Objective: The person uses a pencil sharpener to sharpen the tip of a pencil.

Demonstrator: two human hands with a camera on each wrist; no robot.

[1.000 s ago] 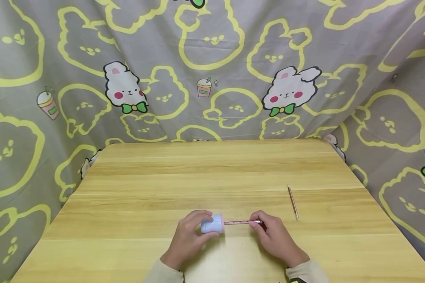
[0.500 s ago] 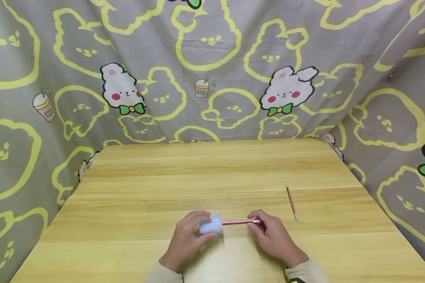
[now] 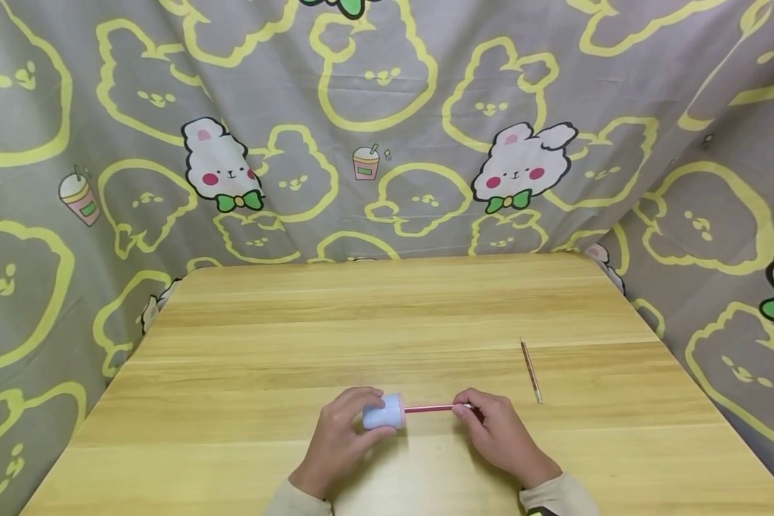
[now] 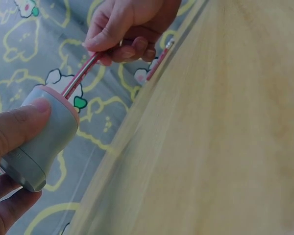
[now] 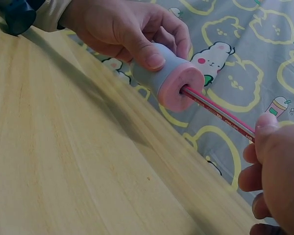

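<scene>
A light blue pencil sharpener point(image 3: 383, 412) with a pink end is gripped between the thumb and fingers of my left hand point(image 3: 343, 433). From the hole in its pink face point(image 5: 179, 90) a red striped pencil point(image 3: 428, 408) sticks out toward the right; the inserted tip is hidden. My right hand point(image 3: 499, 433) pinches the pencil's outer end between thumb and forefinger. In the left wrist view the sharpener's body point(image 4: 49, 132) is held above the table, with the pencil point(image 4: 81, 76) running up to the right hand.
A second pencil point(image 3: 532, 371) lies on the wooden table point(image 3: 297, 322), beyond and to the right of my right hand. A patterned grey curtain point(image 3: 413, 86) hangs behind the table and along its sides.
The pencil's visible side has changed from lettered stripes to plain red, so it has turned in the right fingers. Both hands stay in nearly the same place.
</scene>
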